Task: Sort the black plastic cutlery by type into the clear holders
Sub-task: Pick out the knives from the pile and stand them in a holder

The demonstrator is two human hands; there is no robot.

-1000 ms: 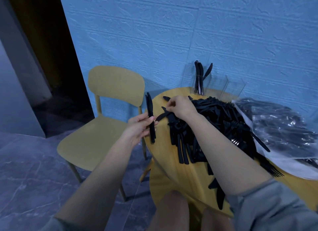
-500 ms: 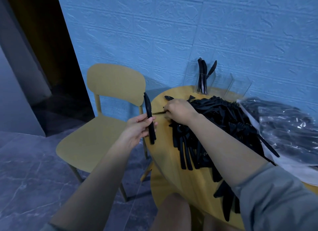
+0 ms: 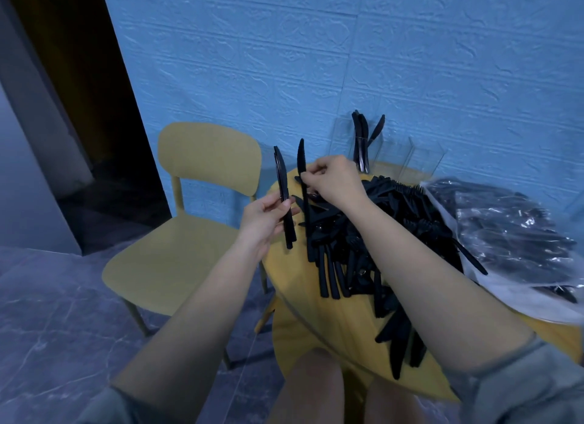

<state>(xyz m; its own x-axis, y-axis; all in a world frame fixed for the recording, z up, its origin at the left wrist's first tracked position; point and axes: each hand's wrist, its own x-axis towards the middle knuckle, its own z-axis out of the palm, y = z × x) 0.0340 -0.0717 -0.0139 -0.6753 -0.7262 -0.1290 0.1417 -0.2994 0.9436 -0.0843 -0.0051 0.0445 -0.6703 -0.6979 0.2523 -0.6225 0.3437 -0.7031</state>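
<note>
fingers (image 3: 311, 173) of the right hand (image 3: 335, 178) pinch one knife (image 3: 302, 183) upright.

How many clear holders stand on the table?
3, in a row by the blue wall: left clear holder with knives, middle clear holder and right clear holder seemingly empty.

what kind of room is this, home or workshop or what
Probably a small dining corner in a home or staged room: a round yellow table against a blue textured wall, a matching yellow chair and grey marbled floor tiles.
</note>
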